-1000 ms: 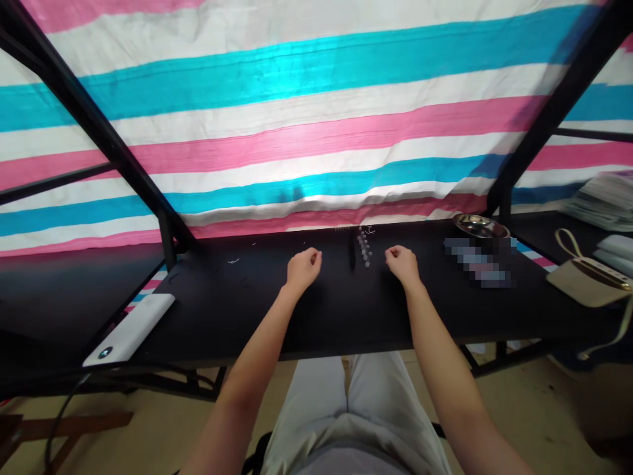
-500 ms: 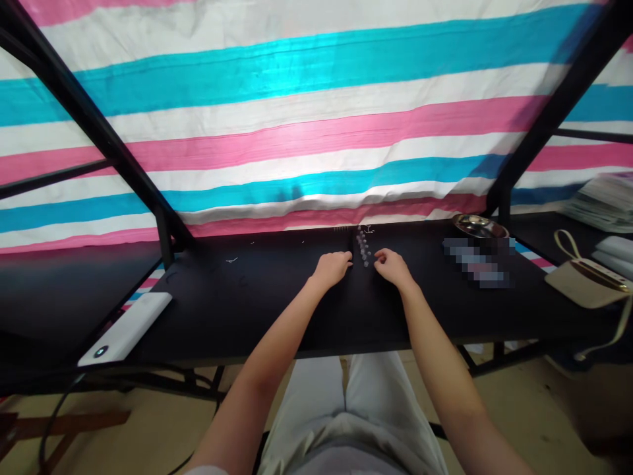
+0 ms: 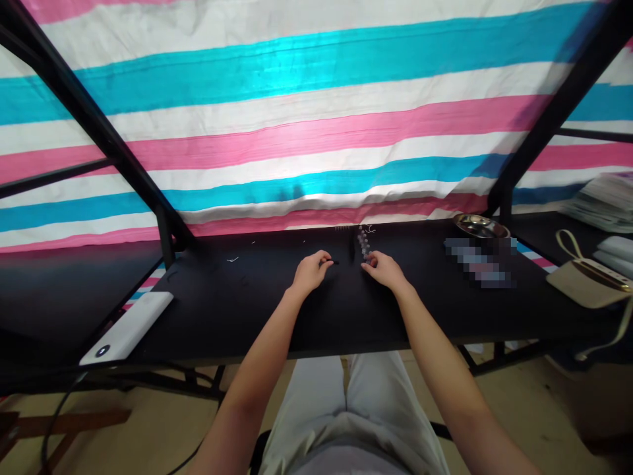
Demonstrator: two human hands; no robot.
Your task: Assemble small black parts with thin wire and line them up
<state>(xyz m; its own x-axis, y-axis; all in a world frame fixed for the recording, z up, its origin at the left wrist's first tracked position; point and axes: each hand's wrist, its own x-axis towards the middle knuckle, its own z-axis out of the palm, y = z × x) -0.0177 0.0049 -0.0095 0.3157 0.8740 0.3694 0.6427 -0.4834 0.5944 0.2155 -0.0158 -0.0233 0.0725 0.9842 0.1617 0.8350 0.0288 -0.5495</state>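
Translucent knobbly pieces (image 3: 363, 241) rowed on smooth black tabletop (image 3: 237, 310), centre of frame. Left hand (image 3: 309, 272) clamped on small dark piece (image 3: 335, 262); right hand (image 3: 386, 270) at row's lower end, grip unclear.

hands (image 3: 310, 273) (image 3: 386, 270): 2 | long black strip (image 3: 352, 244): 1 | metal dish (image 3: 479, 225): 1 | beige pouch (image 3: 586, 285): 1

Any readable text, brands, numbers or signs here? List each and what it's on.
No legible text.
White device: mark on its dark round spot, too small to read.
Stack at far right: any print too blurred.
Patch on the table: pixelated, unreadable.
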